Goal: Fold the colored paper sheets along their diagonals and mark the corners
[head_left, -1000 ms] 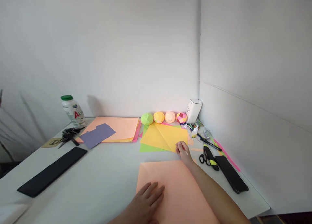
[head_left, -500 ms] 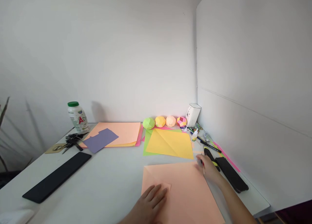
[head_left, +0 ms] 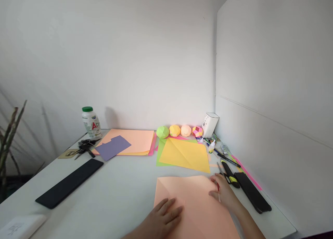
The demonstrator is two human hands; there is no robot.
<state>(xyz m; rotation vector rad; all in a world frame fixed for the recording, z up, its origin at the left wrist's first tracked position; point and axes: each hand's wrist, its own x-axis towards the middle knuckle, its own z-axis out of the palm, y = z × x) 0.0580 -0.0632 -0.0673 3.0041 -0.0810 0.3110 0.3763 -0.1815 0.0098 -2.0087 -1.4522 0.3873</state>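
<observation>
My left hand (head_left: 166, 216) lies flat with fingers spread on a large peach paper sheet (head_left: 197, 197). Under its fingers is a smaller peach paper piece (head_left: 179, 201), mostly hidden and hard to tell from the sheet. At the sheet's right side, my right hand (head_left: 223, 192) holds a slim red-and-white pen (head_left: 219, 192) between thumb and fingers, just over the paper. Scissors (head_left: 225, 176) with dark handles lie beside the right hand, next to a black-and-yellow cutter (head_left: 231, 175).
Yellow paper (head_left: 184, 154) lies beyond the sheet, with paper balls (head_left: 174, 130) behind it. A glue bottle (head_left: 211, 147) and black case (head_left: 252, 192) are on the right. Left are purple paper (head_left: 114, 148), keys (head_left: 87, 146), a white bottle (head_left: 91, 122) and a black bar (head_left: 70, 183).
My right hand has come back from the scissors area onto the peach sheet, and a pen now shows in it. My left hand stays on the paper. The view has shifted slightly left.
</observation>
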